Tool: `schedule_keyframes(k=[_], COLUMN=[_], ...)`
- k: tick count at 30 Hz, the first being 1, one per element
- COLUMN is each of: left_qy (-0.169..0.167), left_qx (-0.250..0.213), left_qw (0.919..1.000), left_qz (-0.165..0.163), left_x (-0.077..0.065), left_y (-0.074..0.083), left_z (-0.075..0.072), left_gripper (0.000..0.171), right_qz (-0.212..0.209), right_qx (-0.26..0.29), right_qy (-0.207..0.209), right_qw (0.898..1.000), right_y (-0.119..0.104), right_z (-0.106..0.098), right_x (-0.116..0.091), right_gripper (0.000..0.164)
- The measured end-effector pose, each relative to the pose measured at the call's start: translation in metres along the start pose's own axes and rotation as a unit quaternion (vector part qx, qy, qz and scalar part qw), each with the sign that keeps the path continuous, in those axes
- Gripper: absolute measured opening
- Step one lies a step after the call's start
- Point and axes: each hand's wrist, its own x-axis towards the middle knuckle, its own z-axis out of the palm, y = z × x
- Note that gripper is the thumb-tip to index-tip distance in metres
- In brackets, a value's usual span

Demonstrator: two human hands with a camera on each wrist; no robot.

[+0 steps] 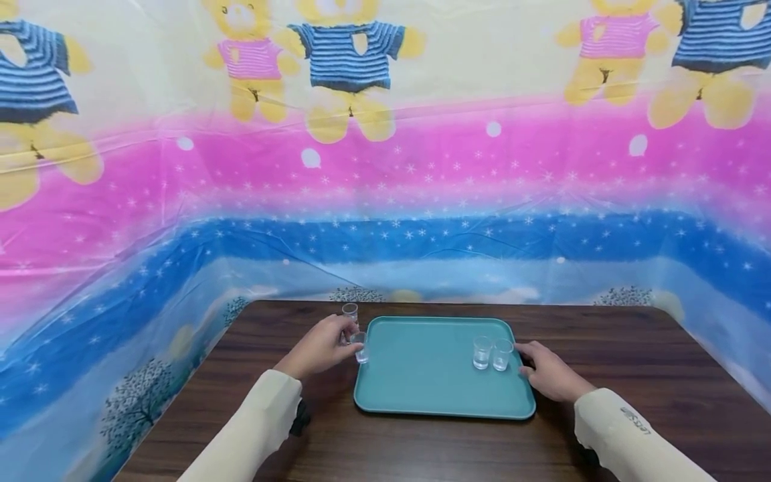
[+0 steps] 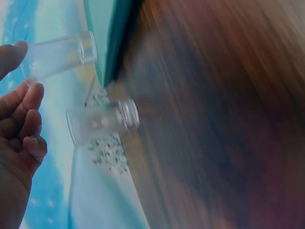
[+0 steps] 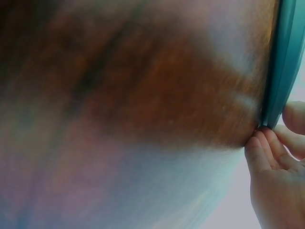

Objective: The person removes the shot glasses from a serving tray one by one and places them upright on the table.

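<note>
My left hand (image 1: 322, 345) pinches a clear shot glass (image 1: 361, 353) near its rim, thumb on one side and fingers on the other. That glass (image 2: 62, 55) is at the left edge of the green tray (image 1: 421, 381). Behind the left hand, another clear glass (image 1: 350, 310) stands on the table, partly hidden by the fingers; the left wrist view shows this glass (image 2: 102, 121) beside the tray. Two more glasses, one (image 1: 481, 353) and its neighbour (image 1: 502, 355), stand together on the tray's right side. My right hand (image 1: 551, 371) grips the tray's right rim between thumb and fingers.
The tray lies on a dark wooden table (image 1: 470, 448). A curtain (image 1: 385, 241) printed with bears and snowflakes hangs around the table's back and sides. A small dark object (image 1: 300, 418) shows by the left sleeve.
</note>
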Motion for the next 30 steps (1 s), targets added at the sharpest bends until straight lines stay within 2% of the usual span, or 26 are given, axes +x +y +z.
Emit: schedule_keyframes(k=[8, 13, 21, 30], left_qy=[0.016, 0.010, 0.015, 0.018], left_qx=[0.000, 0.010, 0.011, 0.026], left_qw=[0.9989, 0.9985, 0.9978, 0.9954], left_qz=[-0.045, -0.053, -0.063, -0.090], left_x=[-0.017, -0.022, -0.023, -0.024], left_y=[-0.022, -0.031, -0.034, -0.033], left_z=[-0.012, -0.012, -0.007, -0.004], left_gripper=[0.024, 0.023, 0.019, 0.022], right_qz=[0.002, 0.003, 0.002, -0.003], right_qx=[0.002, 0.004, 0.002, 0.004], right_qy=[0.002, 0.002, 0.004, 0.002], right_qw=[1.000, 1.000, 1.000, 1.000], right_y=[0.000, 0.001, 0.001, 0.000], right_z=[0.000, 0.001, 0.001, -0.001], right_x=[0.000, 0.001, 0.000, -0.001], right_gripper=[0.047, 0.047, 0.048, 0.046])
